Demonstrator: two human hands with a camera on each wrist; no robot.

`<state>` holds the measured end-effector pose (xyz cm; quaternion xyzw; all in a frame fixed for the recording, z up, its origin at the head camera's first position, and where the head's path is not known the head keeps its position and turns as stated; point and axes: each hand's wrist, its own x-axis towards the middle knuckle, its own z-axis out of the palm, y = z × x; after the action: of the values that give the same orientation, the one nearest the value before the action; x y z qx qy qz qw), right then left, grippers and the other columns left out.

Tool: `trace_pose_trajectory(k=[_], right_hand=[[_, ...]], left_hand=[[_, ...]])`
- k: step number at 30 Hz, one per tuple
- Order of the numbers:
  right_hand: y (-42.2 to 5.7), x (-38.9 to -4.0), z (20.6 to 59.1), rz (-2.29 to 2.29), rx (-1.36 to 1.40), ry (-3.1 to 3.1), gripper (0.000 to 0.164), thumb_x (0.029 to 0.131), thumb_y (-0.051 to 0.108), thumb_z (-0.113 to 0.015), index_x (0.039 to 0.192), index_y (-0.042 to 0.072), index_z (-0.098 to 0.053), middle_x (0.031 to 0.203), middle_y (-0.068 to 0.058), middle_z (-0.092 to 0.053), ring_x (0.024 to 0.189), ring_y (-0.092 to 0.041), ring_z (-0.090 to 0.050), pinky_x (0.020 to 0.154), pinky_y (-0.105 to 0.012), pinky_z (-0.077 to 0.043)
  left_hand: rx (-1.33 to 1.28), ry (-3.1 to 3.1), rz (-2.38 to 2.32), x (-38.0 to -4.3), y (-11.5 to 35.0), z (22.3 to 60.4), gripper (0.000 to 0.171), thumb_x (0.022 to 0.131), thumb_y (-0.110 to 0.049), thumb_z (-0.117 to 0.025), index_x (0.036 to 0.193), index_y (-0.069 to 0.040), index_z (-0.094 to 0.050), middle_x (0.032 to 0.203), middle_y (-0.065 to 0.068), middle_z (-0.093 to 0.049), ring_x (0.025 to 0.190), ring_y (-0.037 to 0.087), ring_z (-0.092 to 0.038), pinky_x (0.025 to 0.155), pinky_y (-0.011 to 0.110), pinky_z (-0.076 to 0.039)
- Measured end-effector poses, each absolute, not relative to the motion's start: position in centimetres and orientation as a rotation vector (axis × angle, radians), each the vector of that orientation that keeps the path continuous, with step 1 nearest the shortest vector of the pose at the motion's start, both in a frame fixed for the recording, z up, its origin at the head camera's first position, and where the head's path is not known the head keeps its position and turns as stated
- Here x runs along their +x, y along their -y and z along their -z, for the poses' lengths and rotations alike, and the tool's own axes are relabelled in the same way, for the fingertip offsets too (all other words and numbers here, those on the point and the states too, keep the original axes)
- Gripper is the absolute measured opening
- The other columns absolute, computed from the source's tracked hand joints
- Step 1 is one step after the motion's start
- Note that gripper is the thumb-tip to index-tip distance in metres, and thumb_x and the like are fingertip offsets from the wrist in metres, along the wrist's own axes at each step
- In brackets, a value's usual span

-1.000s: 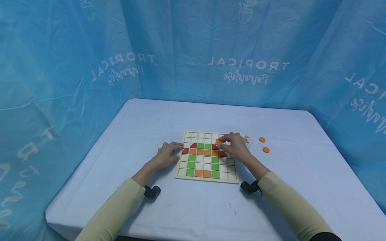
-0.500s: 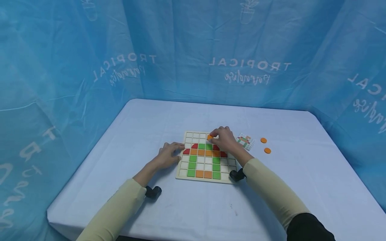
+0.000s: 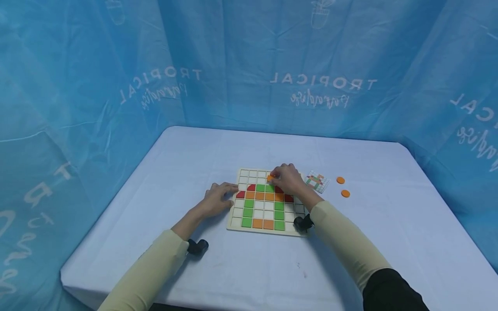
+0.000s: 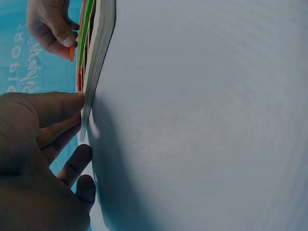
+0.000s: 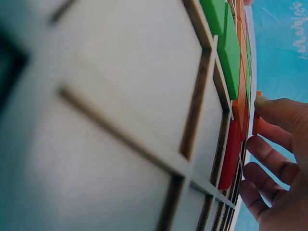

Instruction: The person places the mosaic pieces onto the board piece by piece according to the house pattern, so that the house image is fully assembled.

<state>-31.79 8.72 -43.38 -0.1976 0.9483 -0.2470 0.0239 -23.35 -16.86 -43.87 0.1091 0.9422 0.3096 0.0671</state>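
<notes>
A wooden grid board lies on the table, with green, orange and red tiles in several of its cells. My left hand touches the board's left edge, its fingers lightly bent; the left wrist view shows the thumb and fingertips at that edge. Over the far part of the board, my right hand pinches an orange tile between thumb and index finger. From the right wrist, this orange tile appears on edge, near a red tile and green tiles. The hand hides some far right cells.
A small card with a coloured grid pattern lies right of the board. Two round orange pieces rest farther right on the white tablecloth. A blue printed curtain surrounds the table's back and sides.
My right hand has carried the orange tile left and away from me over the board, then nearly stopped. It uncovers more of the pattern card. My left hand stays at the board's edge.
</notes>
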Motion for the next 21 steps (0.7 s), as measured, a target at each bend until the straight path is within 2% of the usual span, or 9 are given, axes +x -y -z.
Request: trace_pose_trajectory(k=[21], right_hand=[[-8.89,-31.83,43.43,0.701,-0.647,-2.923,0.028,0.089,0.026,-0.069,0.112,0.009,-0.071,0.104,-0.008,-0.059,0.097,-0.026,-0.046,0.082,-0.042,-0.042]], left_hand=[[0.332,-2.843,-0.93,-23.35,16.8,43.89,0.046,0.088,-0.011,-0.067,0.133,-0.011,-0.057,0.142,0.001,-0.048,0.108,0.021,-0.038,0.088,0.042,-0.028]])
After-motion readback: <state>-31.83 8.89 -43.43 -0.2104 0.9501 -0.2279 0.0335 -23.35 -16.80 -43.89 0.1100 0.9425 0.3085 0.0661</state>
